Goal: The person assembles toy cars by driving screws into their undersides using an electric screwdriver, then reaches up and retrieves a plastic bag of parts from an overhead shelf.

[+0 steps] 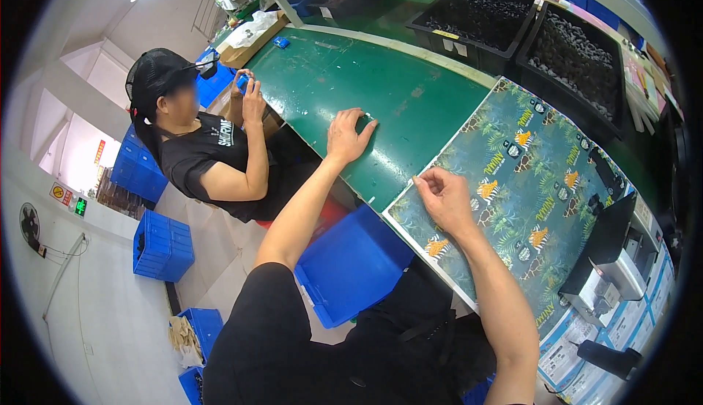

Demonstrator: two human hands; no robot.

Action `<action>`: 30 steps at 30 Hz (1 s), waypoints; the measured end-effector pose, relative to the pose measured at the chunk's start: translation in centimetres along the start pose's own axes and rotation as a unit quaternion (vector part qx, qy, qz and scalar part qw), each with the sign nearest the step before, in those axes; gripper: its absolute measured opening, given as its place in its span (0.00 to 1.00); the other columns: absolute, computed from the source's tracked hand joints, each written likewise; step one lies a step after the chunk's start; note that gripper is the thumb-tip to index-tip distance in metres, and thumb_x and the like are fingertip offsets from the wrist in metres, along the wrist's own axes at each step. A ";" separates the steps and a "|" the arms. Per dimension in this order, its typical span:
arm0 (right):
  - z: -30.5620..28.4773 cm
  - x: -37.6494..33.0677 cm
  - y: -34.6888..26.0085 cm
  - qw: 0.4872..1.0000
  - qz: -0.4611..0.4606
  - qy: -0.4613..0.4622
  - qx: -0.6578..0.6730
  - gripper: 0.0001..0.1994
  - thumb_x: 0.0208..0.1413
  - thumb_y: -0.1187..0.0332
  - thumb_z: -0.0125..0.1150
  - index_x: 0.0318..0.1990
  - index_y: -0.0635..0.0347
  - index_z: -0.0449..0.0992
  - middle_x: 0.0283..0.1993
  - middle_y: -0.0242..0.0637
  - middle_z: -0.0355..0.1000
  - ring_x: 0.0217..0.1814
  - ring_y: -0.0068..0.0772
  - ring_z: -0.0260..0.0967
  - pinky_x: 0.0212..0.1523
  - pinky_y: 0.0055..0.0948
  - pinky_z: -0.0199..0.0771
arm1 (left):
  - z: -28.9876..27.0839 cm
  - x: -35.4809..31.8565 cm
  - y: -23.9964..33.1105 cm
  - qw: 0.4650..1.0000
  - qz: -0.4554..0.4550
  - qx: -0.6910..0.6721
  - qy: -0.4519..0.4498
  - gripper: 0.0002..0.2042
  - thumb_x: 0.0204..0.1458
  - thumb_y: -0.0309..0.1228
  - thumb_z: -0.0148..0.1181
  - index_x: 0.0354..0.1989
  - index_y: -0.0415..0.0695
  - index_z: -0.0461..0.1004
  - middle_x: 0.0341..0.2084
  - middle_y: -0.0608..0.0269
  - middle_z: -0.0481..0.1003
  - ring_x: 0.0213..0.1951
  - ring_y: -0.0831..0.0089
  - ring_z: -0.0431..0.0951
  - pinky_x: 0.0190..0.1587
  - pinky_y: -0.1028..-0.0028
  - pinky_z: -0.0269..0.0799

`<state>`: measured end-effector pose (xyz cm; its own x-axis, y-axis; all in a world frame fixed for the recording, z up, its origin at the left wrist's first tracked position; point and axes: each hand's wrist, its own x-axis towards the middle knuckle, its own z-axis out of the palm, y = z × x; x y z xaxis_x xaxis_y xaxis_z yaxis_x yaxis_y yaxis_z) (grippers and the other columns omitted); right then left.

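A person's left hand (pixel 348 135) lies flat, fingers spread and grasping nothing, on the smooth green work surface (pixel 381 90) near its front edge. The right hand (pixel 444 196) is loosely curled, thumb and forefinger pinched at the near corner of a glossy mat printed with green leaves and orange animals (pixel 527 185); whether they grip anything is unclear. A blue plastic bin (pixel 351 262) sits below the desk's front edge. Across the left edge, a seated co-worker in a black shirt (pixel 198 152) holds a small blue object.
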<state>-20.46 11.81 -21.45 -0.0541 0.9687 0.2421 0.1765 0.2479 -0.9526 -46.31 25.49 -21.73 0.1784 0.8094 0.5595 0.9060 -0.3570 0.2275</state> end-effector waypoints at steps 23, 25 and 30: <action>0.1 -0.1 0.2 1.000 0.003 -0.001 0.007 0.09 0.54 0.68 0.66 0.30 0.66 0.78 0.23 0.39 0.78 0.22 0.25 0.75 0.26 0.26 0.72 | -0.3 -0.1 0.2 1.000 -0.003 -0.002 -0.001 0.20 0.53 0.45 0.63 0.43 0.40 0.77 0.47 0.56 0.77 0.53 0.57 0.73 0.55 0.61 0.68; 0.1 -0.1 0.1 1.000 0.004 -0.002 0.011 0.09 0.54 0.68 0.66 0.30 0.66 0.79 0.23 0.39 0.78 0.22 0.25 0.75 0.26 0.26 0.72 | -0.3 -0.1 0.1 1.000 -0.003 0.001 0.000 0.20 0.53 0.45 0.63 0.43 0.40 0.77 0.47 0.56 0.77 0.53 0.57 0.73 0.55 0.60 0.68; 0.2 -0.3 0.0 1.000 -0.004 0.003 0.020 0.08 0.54 0.68 0.66 0.30 0.66 0.79 0.23 0.39 0.78 0.22 0.25 0.75 0.26 0.26 0.72 | -0.2 -0.2 -0.1 1.000 -0.001 0.001 0.004 0.20 0.53 0.45 0.63 0.43 0.40 0.77 0.47 0.56 0.76 0.53 0.57 0.73 0.55 0.60 0.68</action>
<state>-20.64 11.55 -21.53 -0.0493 0.9669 0.2503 0.1369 0.2548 -0.9573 -46.50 25.24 -21.74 0.1739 0.8064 0.5653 0.9074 -0.3542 0.2262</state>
